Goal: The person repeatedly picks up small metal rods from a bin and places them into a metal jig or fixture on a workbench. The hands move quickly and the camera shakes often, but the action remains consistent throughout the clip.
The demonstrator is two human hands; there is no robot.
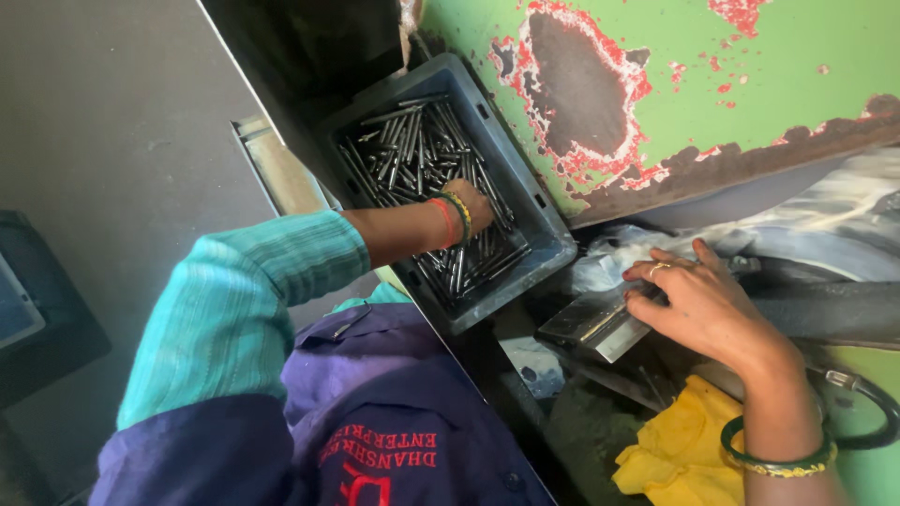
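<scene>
The thin dark metal pins (422, 159) lie in a loose heap inside the grey plastic crate (548, 234), which stands tilted beside the green machine panel (750, 66) with its flaking paint. Your left hand (469, 204) is down in the crate, on top of the pins near the middle of the heap. The fingers are curled into the pile and hidden from the camera, so I cannot tell if this grip is closed on some pins or only resting on them. Your wrist carries coloured bangles (452, 217) that lie very near the pin ends.

Your right hand (708, 305) lies flat, with fingers spread and not closed around anything, on a grey metal block (600, 323) in front of the machine. Below it there is a yellow cloth (680, 450), and a dark curved hose (877, 422) passes by your wrist.

I think the risks here are these. The pins lie crossed in many directions, so a fast grab can prick your fingers, or pull up more pins than you want and let some fall outside the crate. The bangles can catch on a pin end. The crate sits at an angle near its edge support, so a hard push down may shift it. The right hand rests close to the machine parts, so please keep it quiet there.
</scene>
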